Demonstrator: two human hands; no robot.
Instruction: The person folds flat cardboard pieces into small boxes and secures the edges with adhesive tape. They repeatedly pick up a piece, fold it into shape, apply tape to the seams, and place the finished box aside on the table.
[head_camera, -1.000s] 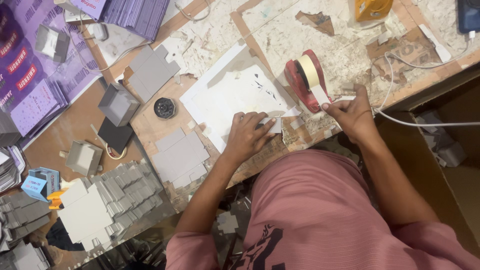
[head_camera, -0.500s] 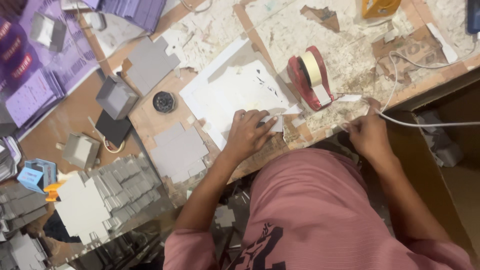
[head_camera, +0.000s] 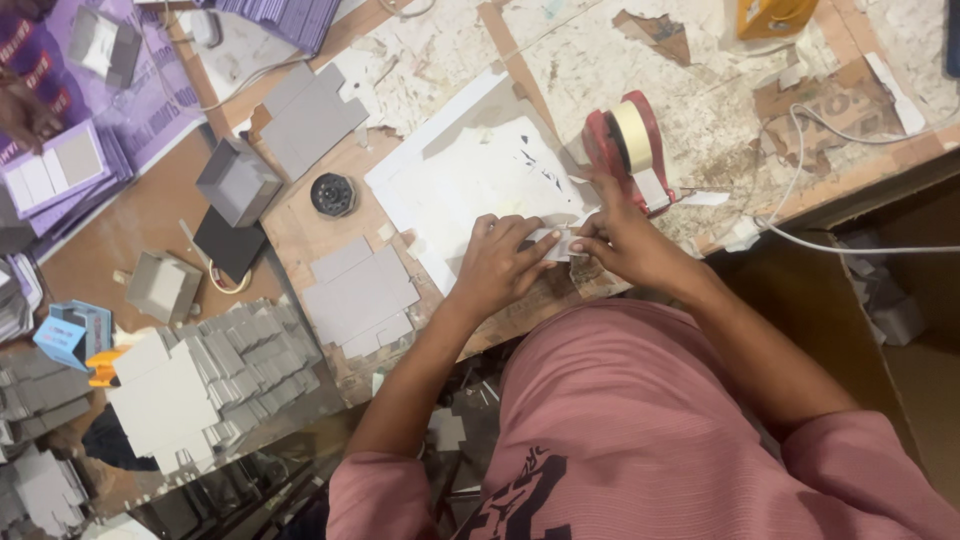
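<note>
Your left hand and right hand meet at tabletop edge, fingers of both pinching small white folded card piece. It lies on flat white sheet. Red tape dispenser just beyond right hand; grey card stack near left.

Small white piece lies flat on white sheet.

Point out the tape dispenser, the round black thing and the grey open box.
tape dispenser (head_camera: 628, 140), head view, on its tape roll.
round black thing (head_camera: 333, 194), head view, its middle.
grey open box (head_camera: 238, 183), head view, its top.
</note>
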